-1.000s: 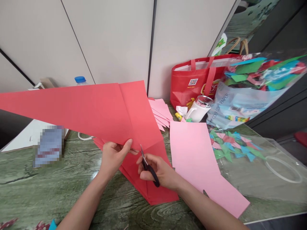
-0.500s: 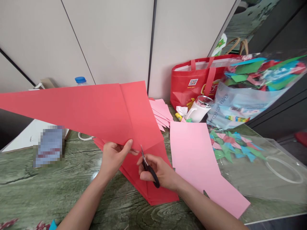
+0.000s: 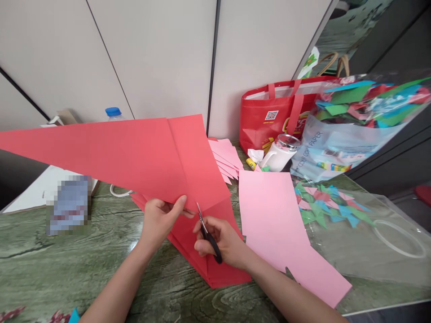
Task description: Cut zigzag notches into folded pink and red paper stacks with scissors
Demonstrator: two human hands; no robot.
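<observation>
My left hand (image 3: 164, 217) pinches the lower edge of a large red paper sheet (image 3: 134, 157), thumb on top and fingers beneath. The sheet is held up over the table and tapers to a point at the far left. In my right hand (image 3: 222, 242) is a pair of scissors (image 3: 209, 237) with black handles. Their blades point up and away, with the tips at the sheet's lower edge, just right of my left fingers. More red paper (image 3: 222, 273) lies on the table under both hands.
Pink paper (image 3: 269, 211) lies to the right, beside a clear bag (image 3: 353, 242) with coloured scraps (image 3: 326, 202). Behind stand a white mug (image 3: 281, 154), a red tote bag (image 3: 259, 119) and a scrap-filled plastic bag (image 3: 353, 134). A blue-capped bottle (image 3: 113, 112) is partly hidden.
Almost nothing differs. My right hand and the scissors have shifted very slightly, and the fingers on the handles look a little closer together. My left hand keeps its place on the paper.
</observation>
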